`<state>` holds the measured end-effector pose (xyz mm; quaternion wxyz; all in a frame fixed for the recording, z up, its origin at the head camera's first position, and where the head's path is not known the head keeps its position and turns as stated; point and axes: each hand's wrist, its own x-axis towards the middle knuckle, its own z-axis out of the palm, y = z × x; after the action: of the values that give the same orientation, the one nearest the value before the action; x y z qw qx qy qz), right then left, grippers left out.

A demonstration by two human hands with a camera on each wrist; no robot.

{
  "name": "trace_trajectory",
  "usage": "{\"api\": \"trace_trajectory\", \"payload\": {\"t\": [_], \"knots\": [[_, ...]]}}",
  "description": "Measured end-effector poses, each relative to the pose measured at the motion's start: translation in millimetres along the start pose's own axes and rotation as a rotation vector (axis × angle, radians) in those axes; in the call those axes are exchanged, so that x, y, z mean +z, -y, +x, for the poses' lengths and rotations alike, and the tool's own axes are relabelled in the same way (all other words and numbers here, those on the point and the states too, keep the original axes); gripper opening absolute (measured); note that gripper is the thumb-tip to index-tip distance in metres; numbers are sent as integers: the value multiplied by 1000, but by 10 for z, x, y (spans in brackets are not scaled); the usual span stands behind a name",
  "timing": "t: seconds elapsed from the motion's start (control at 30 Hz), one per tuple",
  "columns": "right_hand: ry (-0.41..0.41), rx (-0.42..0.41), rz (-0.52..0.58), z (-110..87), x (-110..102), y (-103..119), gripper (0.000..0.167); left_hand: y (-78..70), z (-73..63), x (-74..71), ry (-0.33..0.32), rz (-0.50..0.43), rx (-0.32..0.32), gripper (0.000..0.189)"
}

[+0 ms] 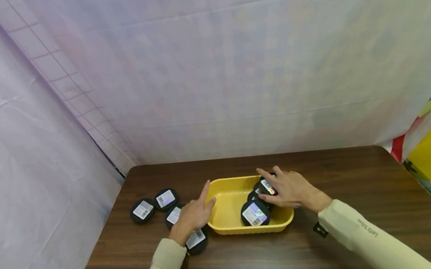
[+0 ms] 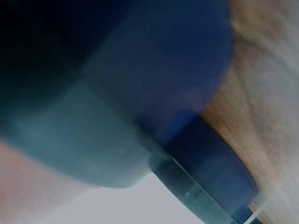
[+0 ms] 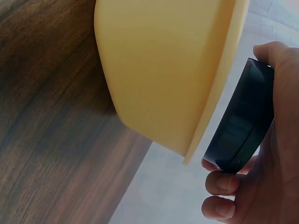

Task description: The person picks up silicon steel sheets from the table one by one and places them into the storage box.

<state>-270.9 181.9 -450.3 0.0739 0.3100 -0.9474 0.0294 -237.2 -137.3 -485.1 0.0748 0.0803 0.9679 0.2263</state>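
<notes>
My right hand grips a flat round black container with a white label, over the right side of a yellow basket. In the right wrist view, fingers and thumb wrap the edge of this black container, beside the basket's outer wall. Another labelled container leans inside the basket, with more partly hidden behind it. At the basket's left rim is my left hand, index finger and thumb extended and spread. Dark, blurred round shapes fill much of the left wrist view.
Left of the basket lie black containers on the brown wooden table: two at the far left, and others partly under the left forearm. Pale cloth hangs behind the table and at the left. A small black tag hangs by the right sleeve.
</notes>
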Motion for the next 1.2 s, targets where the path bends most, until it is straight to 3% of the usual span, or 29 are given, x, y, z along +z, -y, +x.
{"api": "trace_trajectory", "payload": {"t": [1.2], "knots": [[-19, -21, -17, 8, 150, -7, 83, -4, 16, 7, 17, -9, -7, 64]]}}
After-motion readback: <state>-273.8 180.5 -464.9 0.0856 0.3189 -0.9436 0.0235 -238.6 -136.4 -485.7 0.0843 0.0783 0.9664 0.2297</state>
